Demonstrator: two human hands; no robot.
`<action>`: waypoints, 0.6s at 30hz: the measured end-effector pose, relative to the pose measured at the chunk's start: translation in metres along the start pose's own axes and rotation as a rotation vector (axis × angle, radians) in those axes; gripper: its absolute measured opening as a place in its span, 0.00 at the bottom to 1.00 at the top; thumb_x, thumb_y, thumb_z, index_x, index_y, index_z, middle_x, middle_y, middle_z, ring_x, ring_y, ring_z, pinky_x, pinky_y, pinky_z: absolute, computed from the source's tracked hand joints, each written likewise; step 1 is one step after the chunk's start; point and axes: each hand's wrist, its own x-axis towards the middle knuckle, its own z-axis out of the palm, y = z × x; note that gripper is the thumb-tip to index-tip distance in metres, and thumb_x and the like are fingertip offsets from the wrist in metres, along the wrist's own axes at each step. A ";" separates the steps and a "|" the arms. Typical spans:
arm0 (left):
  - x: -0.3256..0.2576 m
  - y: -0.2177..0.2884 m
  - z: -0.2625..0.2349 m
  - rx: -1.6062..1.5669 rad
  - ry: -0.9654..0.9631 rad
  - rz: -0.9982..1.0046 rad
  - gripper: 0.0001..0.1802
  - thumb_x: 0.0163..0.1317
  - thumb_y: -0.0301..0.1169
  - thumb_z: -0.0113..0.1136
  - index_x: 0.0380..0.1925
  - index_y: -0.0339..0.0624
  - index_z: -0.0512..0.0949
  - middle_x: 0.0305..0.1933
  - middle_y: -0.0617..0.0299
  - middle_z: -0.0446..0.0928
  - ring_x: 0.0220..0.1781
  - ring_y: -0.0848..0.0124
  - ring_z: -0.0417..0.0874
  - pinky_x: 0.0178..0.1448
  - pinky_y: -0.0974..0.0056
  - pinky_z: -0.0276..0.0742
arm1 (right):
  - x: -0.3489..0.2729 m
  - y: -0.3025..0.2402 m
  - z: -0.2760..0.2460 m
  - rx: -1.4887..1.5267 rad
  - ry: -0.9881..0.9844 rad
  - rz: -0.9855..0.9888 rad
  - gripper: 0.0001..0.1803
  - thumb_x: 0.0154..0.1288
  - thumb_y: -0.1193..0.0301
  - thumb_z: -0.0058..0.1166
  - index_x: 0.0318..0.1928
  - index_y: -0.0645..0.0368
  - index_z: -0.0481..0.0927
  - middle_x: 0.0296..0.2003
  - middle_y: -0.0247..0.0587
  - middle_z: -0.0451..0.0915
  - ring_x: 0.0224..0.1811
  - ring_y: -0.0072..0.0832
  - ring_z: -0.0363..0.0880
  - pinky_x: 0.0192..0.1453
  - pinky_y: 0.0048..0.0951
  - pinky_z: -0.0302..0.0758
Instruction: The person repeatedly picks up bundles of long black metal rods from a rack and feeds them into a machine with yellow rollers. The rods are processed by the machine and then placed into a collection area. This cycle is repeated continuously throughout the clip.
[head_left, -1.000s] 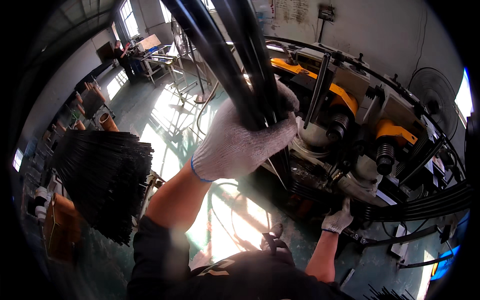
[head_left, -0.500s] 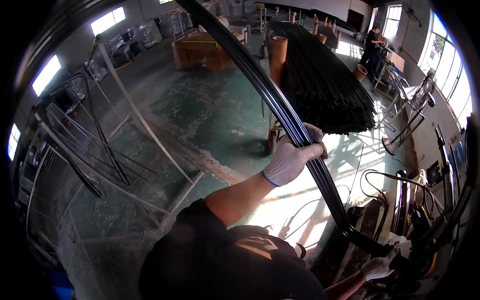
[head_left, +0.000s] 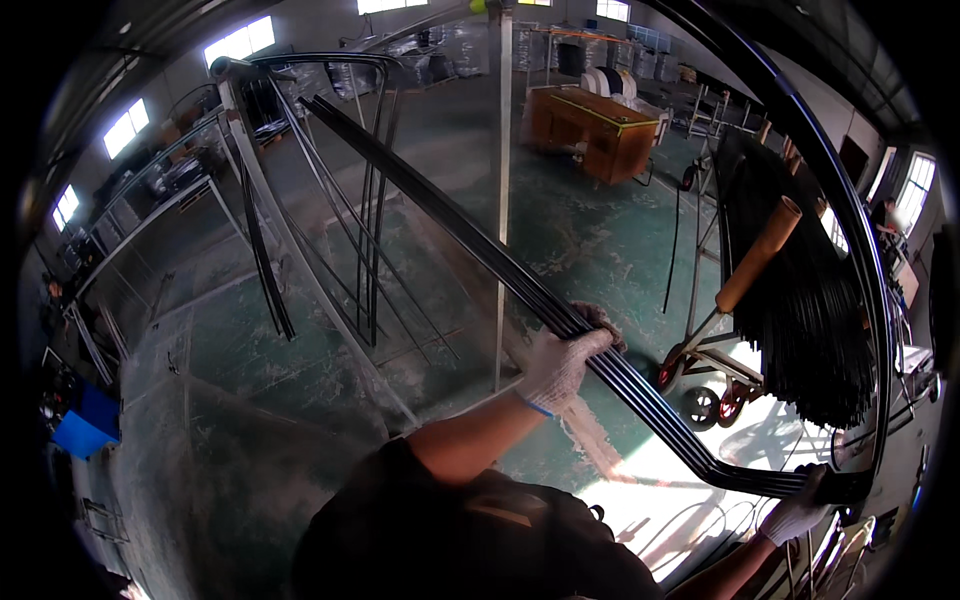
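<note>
Several long black metal tubes [head_left: 652,412], bent together into a wide U, lie side by side in my hands. My left hand [head_left: 568,370], in a whitish knitted glove with a blue-edged cuff, wraps round the straight stretch at the middle. Also gloved, my right hand [head_left: 797,510] grips the short section near the bends at lower right. From there another long side rises along the right edge and arches over the top. At the left, more bent black tubes [head_left: 375,200] hang over a grey metal rack [head_left: 290,235].
A wheeled cart [head_left: 700,345] carries a big stack of straight black tubes [head_left: 790,280], with a brown cardboard tube [head_left: 762,250] at its side. Farther back stands a brown desk [head_left: 585,130]. A grey upright post [head_left: 500,180] rises before me. Another person [head_left: 882,215] is at far right.
My view has turned left, bringing the rack ahead. The held tubes have swung away from the machinery at right, and both hands keep their hold.
</note>
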 end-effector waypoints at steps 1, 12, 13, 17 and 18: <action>0.010 0.016 -0.015 -0.016 0.041 0.014 0.14 0.68 0.12 0.54 0.50 0.38 0.76 0.41 0.53 0.84 0.44 0.61 0.90 0.54 0.57 0.90 | -0.002 -0.013 0.026 -0.047 -0.046 0.012 0.20 0.80 0.59 0.61 0.50 0.69 0.86 0.39 0.43 0.88 0.38 0.27 0.84 0.43 0.34 0.82; 0.111 0.195 -0.134 -0.277 0.311 0.287 0.04 0.71 0.19 0.55 0.42 0.35 0.78 0.39 0.51 0.82 0.47 0.50 0.86 0.62 0.46 0.84 | 0.018 -0.320 0.348 -0.088 -0.430 -0.668 0.25 0.75 0.53 0.59 0.57 0.62 0.85 0.37 0.53 0.89 0.41 0.42 0.90 0.50 0.40 0.80; 0.119 0.208 -0.143 -0.334 0.330 0.300 0.04 0.72 0.20 0.54 0.42 0.34 0.78 0.39 0.51 0.82 0.47 0.50 0.86 0.62 0.46 0.84 | 0.010 -0.359 0.375 -0.036 -0.471 -0.703 0.27 0.74 0.51 0.57 0.56 0.63 0.85 0.35 0.56 0.87 0.42 0.45 0.90 0.51 0.42 0.80; 0.139 0.258 -0.187 -0.514 0.314 0.455 0.08 0.77 0.23 0.48 0.41 0.30 0.77 0.41 0.50 0.82 0.49 0.50 0.86 0.63 0.44 0.86 | -0.054 -0.505 0.454 -0.565 -0.244 -1.567 0.17 0.70 0.65 0.57 0.48 0.66 0.88 0.41 0.61 0.87 0.48 0.49 0.88 0.54 0.50 0.83; 0.143 0.271 -0.201 -0.573 0.280 0.484 0.10 0.77 0.24 0.47 0.41 0.30 0.77 0.41 0.49 0.83 0.50 0.50 0.86 0.64 0.42 0.86 | -0.077 -0.535 0.466 -0.808 -0.143 -1.868 0.14 0.69 0.70 0.57 0.44 0.70 0.88 0.41 0.62 0.86 0.48 0.50 0.87 0.54 0.52 0.83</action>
